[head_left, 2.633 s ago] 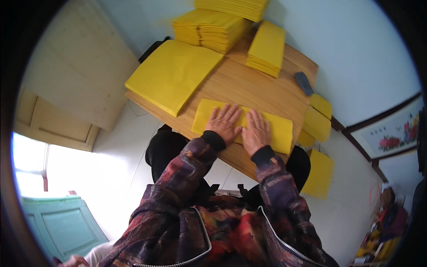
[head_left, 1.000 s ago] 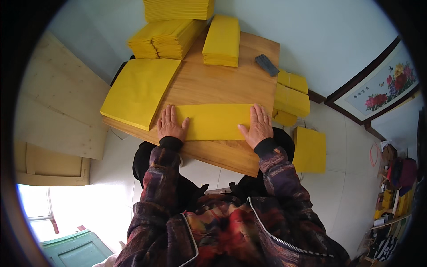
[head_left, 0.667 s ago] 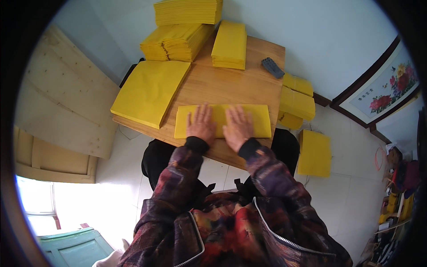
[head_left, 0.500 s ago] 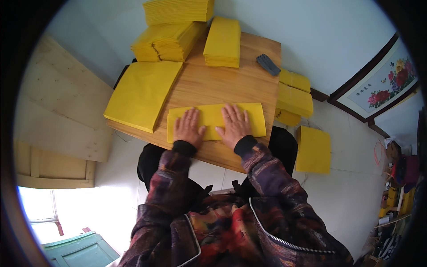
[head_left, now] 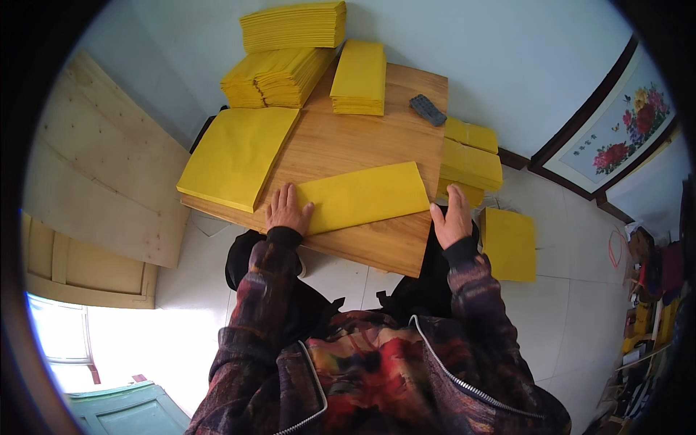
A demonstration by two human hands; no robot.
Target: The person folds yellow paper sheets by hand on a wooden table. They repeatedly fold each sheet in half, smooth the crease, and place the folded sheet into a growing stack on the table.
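Note:
A folded yellow sheet [head_left: 366,194], which looks like paper, lies slightly slanted near the front edge of the wooden table [head_left: 377,141]. My left hand [head_left: 288,212] is open, palm down, at the sheet's left end with the thumb by its edge. Just past the right end, over the table's edge, my right hand [head_left: 454,216] is open with fingers stretched out and holds nothing. Left of the folded sheet is a wide, flat stack of yellow sheets [head_left: 239,148].
Folded yellow bundles [head_left: 279,76] are piled at the back left, with a narrower yellow stack [head_left: 359,76] beside them. A dark grey block [head_left: 428,110] sits at the far right corner. More yellow bundles [head_left: 471,163] stand right of the table; a framed flower picture [head_left: 616,130] leans against the wall.
My hands have moved apart, the left slightly left and the right off the sheet to its right end. The folded sheet has turned, its right end now farther from me.

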